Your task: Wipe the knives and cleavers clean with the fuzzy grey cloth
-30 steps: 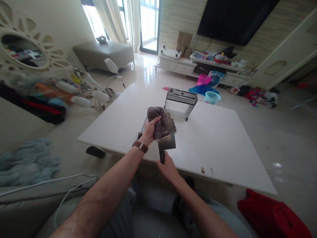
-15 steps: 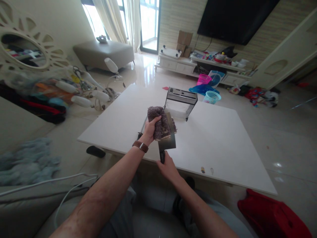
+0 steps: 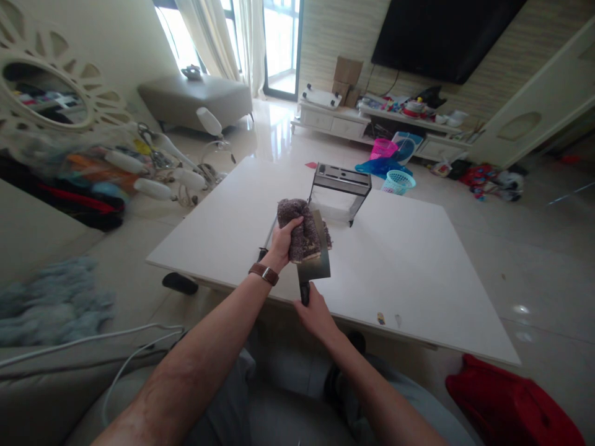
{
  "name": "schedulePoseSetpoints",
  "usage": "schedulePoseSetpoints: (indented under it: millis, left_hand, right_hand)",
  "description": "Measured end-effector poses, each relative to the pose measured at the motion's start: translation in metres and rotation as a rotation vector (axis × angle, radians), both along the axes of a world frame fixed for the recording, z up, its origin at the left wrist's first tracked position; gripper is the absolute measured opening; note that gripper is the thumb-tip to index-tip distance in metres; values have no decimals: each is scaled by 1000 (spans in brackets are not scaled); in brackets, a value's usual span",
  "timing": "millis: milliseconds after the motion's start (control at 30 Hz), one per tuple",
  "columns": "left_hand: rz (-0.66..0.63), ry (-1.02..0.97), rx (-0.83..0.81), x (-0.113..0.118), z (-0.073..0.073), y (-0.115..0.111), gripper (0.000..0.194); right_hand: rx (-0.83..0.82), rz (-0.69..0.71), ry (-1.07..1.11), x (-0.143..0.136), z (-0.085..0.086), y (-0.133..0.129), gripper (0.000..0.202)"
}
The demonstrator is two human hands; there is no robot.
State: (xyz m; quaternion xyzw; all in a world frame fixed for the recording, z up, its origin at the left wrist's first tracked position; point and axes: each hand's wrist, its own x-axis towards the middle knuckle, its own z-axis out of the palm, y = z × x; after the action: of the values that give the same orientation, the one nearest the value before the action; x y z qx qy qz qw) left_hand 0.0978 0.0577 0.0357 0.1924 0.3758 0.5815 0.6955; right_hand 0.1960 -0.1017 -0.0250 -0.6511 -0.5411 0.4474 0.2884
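Note:
A folded brown-grey cloth (image 3: 304, 232) is gripped in my left hand (image 3: 282, 240), its thumb lying on top. My right hand (image 3: 316, 310) is closed round the black handle of a cleaver (image 3: 317, 263). The broad metal blade points away from me, and the cloth lies against it and covers part of it, with some cloth showing beyond the blade's right side. Under my left wrist, another blade with a dark handle (image 3: 263, 254) lies partly hidden on the white table (image 3: 385, 260). Just past the cloth stands a knife block (image 3: 341, 192) with slots along its top.
Two small stickers or tags (image 3: 381, 318) lie near the table's front edge. A light-blue basket (image 3: 398, 181) and a pink basket (image 3: 383, 148) stand behind the table. At the left is a lamp with several white shades (image 3: 188, 179). Something red (image 3: 506, 399) sits at the lower right.

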Motion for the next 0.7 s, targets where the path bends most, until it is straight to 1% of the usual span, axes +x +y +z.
schedulePoseSetpoints:
  millis: [167, 367, 500, 700]
  left_hand:
    - [-12, -5, -10, 0, 0, 0, 37]
    - [1, -5, -22, 0, 0, 0, 39]
    - [6, -4, -23, 1, 0, 0, 40]
    - [0, -23, -39, 1, 0, 1, 43]
  right_hand:
    - [9, -1, -13, 0, -2, 0, 23]
    - [-10, -4, 5, 0, 0, 1, 22]
    - [10, -3, -8, -1, 2, 1, 23]
    - [1, -14, -10, -1, 0, 0, 22]
